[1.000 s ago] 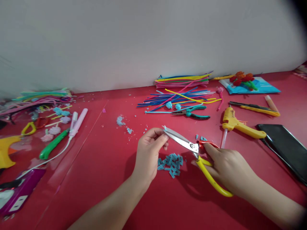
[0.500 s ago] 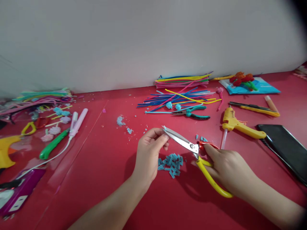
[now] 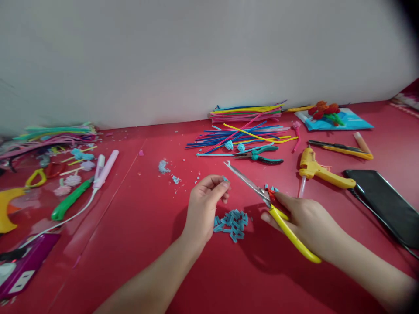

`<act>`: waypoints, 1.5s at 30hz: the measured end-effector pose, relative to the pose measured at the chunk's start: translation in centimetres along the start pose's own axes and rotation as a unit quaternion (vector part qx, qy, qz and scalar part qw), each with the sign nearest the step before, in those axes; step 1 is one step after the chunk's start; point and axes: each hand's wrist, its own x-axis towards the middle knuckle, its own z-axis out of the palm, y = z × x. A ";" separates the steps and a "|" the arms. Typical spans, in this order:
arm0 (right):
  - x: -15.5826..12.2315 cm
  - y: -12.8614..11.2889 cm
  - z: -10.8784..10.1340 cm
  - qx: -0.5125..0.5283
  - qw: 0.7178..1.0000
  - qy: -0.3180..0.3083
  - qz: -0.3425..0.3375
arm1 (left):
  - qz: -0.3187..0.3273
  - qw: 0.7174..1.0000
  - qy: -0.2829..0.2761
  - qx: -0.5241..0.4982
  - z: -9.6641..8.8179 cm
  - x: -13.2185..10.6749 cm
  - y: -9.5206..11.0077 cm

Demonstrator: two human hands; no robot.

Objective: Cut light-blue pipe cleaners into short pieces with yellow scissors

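Observation:
My left hand (image 3: 206, 203) is closed in a pinch, with a small light-blue piece (image 3: 225, 179) showing between thumb and forefinger. My right hand (image 3: 304, 222) grips yellow-handled scissors (image 3: 250, 182), one handle loop standing out below the hand. The blades point up and left, just past my left fingertips and apart from the blue piece. Some light-blue fluff clings to the blade tip. On the red table below and between my hands lies a heap of short blue cut pieces (image 3: 234, 222). A few more lie near the scissors' pivot, partly hidden.
Behind my hands lie pliers (image 3: 262, 155) and many coloured pipe cleaners (image 3: 242, 135). A yellow glue gun (image 3: 319, 170) and a black phone (image 3: 382, 203) are at the right. A pink curling-iron-like tool (image 3: 104, 170), a green-handled tool (image 3: 72, 200) and a purple power strip (image 3: 31, 264) lie left.
The scissors have moved away from the left fingertips, turning so the blades look narrower and nearly closed. My left hand stays almost in place, still pinching. The view has shifted slightly.

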 end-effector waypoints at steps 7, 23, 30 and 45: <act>0.7 -0.3 -1.2 0.150 0.986 -0.045 0.065 | -0.043 0.997 -0.065 0.016 -0.1 0.3 -0.5; 2.8 -2.4 -3.0 0.428 0.893 -0.065 0.122 | -0.017 0.960 -0.182 0.214 0.5 -0.6 -0.4; 3.7 2.3 -3.0 0.297 0.928 -0.040 0.222 | 0.160 0.889 -0.103 0.417 -1.9 2.1 -0.6; 2.3 0.8 -2.1 0.432 0.890 -0.098 0.111 | 0.103 0.933 -0.134 0.317 0.1 0.7 -0.7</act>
